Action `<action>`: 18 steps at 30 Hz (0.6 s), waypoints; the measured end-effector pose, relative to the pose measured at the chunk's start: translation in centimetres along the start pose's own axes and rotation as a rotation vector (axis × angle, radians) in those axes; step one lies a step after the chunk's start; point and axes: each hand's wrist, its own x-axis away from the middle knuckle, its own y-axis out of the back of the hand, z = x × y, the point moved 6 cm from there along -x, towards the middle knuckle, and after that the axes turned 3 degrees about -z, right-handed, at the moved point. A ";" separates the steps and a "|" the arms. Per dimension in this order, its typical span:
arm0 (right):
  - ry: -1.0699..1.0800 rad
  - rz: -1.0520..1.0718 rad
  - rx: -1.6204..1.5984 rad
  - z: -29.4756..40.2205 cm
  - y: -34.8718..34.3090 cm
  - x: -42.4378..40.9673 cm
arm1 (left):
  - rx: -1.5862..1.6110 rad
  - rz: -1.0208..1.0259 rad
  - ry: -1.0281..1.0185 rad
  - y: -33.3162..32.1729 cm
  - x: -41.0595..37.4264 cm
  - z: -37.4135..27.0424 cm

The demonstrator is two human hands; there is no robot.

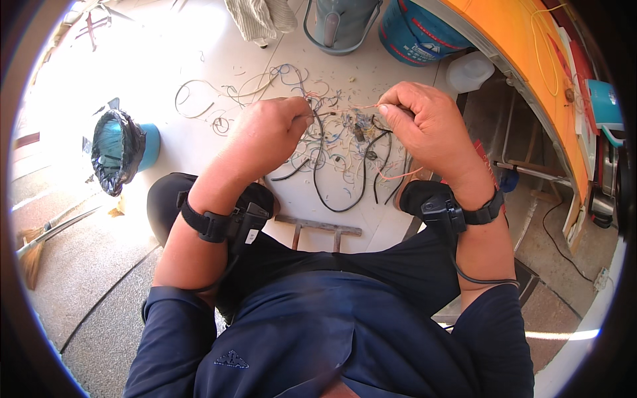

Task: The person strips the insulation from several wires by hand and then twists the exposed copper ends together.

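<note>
Both hands are raised over a spread of wire scraps on the tiled floor. My right hand (423, 112) pinches a thin orange wire (368, 107) between thumb and forefinger; an orange-pink length hangs below that hand. My left hand (278, 124) has its fingers closed on a thin dark-ended piece, whose tip shows just right of the fingertips; whether it joins the orange wire is unclear. Beneath lie cut bits of blue, white and red insulation, a looped black cable (343, 211) and, to the left, a coiled pale cable (191, 81).
A blue bin with a black plastic bag (117, 154) stands at left, a broom (35, 251) below it. A grey bucket (343, 30), a blue bucket (418, 37) and a translucent plastic jug (469, 72) stand ahead. An orange panel (507, 45) curves along the right.
</note>
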 end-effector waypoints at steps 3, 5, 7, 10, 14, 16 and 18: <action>0.011 0.040 0.108 0.3 -0.8 0.2 | -0.147 -0.151 -0.106 -0.3 0.3 -1.0; 0.028 0.051 0.190 0.3 -1.2 0.2 | -0.060 -0.197 -0.166 -0.8 0.2 -1.2; 0.033 0.056 0.240 0.2 -1.6 0.2 | 0.194 -0.226 -0.139 -1.6 0.1 -2.1; 0.038 0.060 0.246 0.4 -2.0 0.2 | 0.429 -0.108 -0.073 -3.7 0.5 -3.4; 0.078 0.080 0.250 0.5 -2.3 0.3 | 0.417 -0.045 0.032 -4.3 0.1 -3.0; 0.096 0.077 0.253 0.5 -2.2 0.3 | 0.407 -0.037 0.001 -4.0 0.2 -3.0; 0.106 0.063 0.243 0.7 -1.9 0.3 | 0.440 0.003 0.013 -3.8 0.3 -2.9</action>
